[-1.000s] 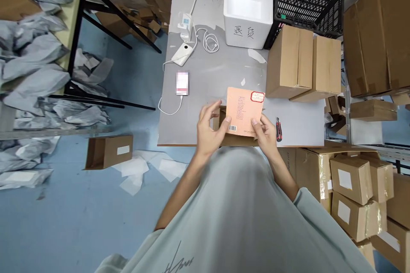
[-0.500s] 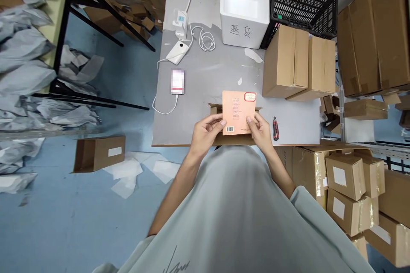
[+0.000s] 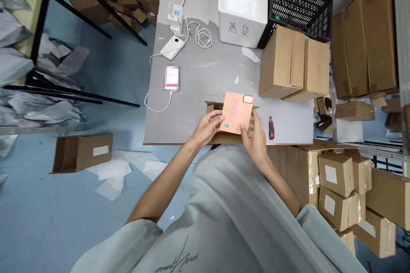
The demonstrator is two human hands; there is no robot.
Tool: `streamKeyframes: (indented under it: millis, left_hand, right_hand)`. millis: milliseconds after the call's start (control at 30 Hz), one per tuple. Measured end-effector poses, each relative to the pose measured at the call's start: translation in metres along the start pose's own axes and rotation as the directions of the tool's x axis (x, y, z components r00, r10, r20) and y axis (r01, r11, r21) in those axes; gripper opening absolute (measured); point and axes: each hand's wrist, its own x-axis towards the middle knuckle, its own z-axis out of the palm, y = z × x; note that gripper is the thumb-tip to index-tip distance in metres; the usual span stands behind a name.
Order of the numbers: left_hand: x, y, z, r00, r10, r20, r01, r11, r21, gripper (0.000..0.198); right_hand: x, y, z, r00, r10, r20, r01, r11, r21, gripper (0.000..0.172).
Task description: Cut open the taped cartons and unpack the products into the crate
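Note:
A thin orange-pink book [image 3: 236, 113], with a barcode at one corner and a red-edged label at another, is held over an open cardboard box [image 3: 221, 138] at the table's front edge. My left hand [image 3: 207, 128] pinches its left side between thumb and fingers. At its lower right, my right hand [image 3: 255, 135] grips it, thumb on the face and fingers stretched along the right side. The book hides most of the box's inside. Right of my right hand lies a red and black utility knife [image 3: 271, 128].
Two closed cartons [image 3: 282, 62] stand on the right of the table [image 3: 192, 81], before a black crate [image 3: 301, 6]. A white foam box [image 3: 241, 30] stands at the back. A phone [image 3: 172, 78] on a cable and a power strip [image 3: 173, 47] lie left. Stacked boxes [image 3: 339, 179] fill the right.
The book has tilted slightly clockwise, its lower edge shifting left. My right hand has moved its thumb inward along the lower edge. The whole view has shifted a little.

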Motion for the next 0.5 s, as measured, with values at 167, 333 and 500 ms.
streamKeyframes:
  millis: [167, 333, 500]
  left_hand:
    - [-0.027, 0.001, 0.030, 0.920, 0.331, -0.207, -0.278, 0.928, 0.250, 0.054]
    - [-0.049, 0.015, 0.046, 0.845, 0.528, 0.083, -0.471, 0.663, 0.581, 0.037]
    - [-0.037, 0.025, 0.022, 0.887, 0.442, -0.135, -0.312, 0.787, 0.532, 0.062]
  right_hand:
    - [-0.003, 0.002, 0.013, 0.997, -0.030, 0.072, 0.029, 1.000, 0.009, 0.075]
    - [0.005, 0.008, 0.023, 0.999, 0.045, -0.001, -0.043, 0.965, 0.259, 0.065]
    - [0.011, 0.011, -0.002, 0.993, 0.070, 0.096, -0.101, 0.924, 0.368, 0.058]
